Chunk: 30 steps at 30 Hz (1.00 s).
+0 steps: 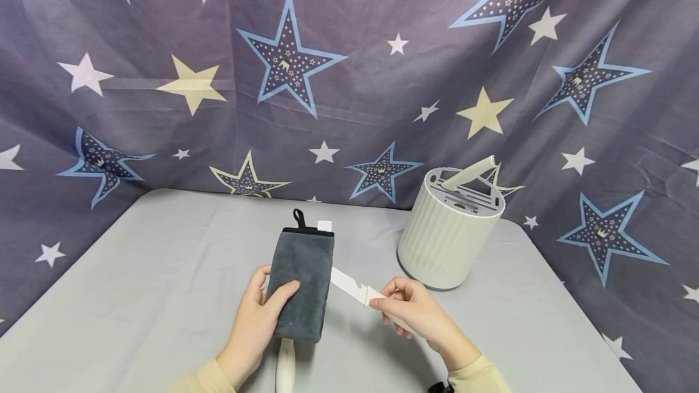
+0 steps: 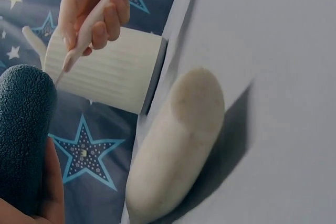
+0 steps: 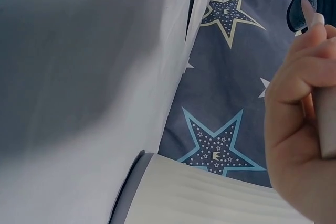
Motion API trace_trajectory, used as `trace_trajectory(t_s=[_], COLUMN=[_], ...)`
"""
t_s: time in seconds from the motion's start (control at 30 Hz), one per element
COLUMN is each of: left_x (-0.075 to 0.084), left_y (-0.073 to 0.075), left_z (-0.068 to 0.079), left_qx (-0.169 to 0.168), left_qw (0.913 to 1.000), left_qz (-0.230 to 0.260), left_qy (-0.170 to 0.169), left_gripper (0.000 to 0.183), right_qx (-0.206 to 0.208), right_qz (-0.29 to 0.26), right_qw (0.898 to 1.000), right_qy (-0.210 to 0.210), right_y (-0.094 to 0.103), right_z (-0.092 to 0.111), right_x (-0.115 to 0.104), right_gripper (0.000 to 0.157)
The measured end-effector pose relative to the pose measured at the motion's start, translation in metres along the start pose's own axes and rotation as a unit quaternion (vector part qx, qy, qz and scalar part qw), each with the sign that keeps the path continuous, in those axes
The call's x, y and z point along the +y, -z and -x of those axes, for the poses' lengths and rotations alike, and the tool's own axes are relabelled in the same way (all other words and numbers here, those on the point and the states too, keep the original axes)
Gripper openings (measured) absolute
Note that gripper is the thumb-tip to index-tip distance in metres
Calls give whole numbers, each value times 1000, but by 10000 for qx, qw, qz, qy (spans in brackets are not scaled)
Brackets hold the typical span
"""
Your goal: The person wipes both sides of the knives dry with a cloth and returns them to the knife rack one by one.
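My left hand (image 1: 253, 314) grips a folded dark grey cloth (image 1: 301, 284) with a black hem, a hanging loop and a white tag; the thumb lies across its front and the fingers are behind. My right hand (image 1: 417, 311) pinches the pale handle of a white knife (image 1: 349, 285), whose blade has a notch near the handle. The blade points left, and its front part is hidden by the cloth. Below the cloth lies a cream-coloured, long rounded object (image 1: 285, 369), large and close in the left wrist view, where its blunt end (image 2: 197, 95) shows.
A ribbed cream knife block (image 1: 448, 235) stands at the back right of the grey-covered table (image 1: 164, 272), beyond my right hand. One pale handle (image 1: 469, 173) sticks out of its slotted top. A star-patterned curtain (image 1: 349, 108) hangs behind the table.
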State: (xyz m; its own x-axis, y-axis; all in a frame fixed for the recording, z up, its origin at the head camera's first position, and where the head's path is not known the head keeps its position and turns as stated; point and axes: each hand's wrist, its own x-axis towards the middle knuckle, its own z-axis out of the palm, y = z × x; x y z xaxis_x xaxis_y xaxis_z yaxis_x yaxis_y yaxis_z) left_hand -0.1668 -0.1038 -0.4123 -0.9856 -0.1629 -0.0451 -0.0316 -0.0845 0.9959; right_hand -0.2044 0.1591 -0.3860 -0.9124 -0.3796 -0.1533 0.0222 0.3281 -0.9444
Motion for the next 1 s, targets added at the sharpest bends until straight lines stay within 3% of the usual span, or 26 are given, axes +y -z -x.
trace_trajectory(t_s=[0.4,1.0], left_x=[0,-3], left_y=[-15,-27], left_z=[6,13], left_qx=[-230,-481], left_qw=[9996,9979], left_qz=[164,421], left_qy=[50,61], left_gripper=[36,30], right_qx=[-51,-18], right_qz=[-111,-154], right_qw=[9999,9999], right_qy=[10,63], right_y=[-3,-10], right_z=[-3,-8], right_x=[-8,-12], right_gripper=[24,23])
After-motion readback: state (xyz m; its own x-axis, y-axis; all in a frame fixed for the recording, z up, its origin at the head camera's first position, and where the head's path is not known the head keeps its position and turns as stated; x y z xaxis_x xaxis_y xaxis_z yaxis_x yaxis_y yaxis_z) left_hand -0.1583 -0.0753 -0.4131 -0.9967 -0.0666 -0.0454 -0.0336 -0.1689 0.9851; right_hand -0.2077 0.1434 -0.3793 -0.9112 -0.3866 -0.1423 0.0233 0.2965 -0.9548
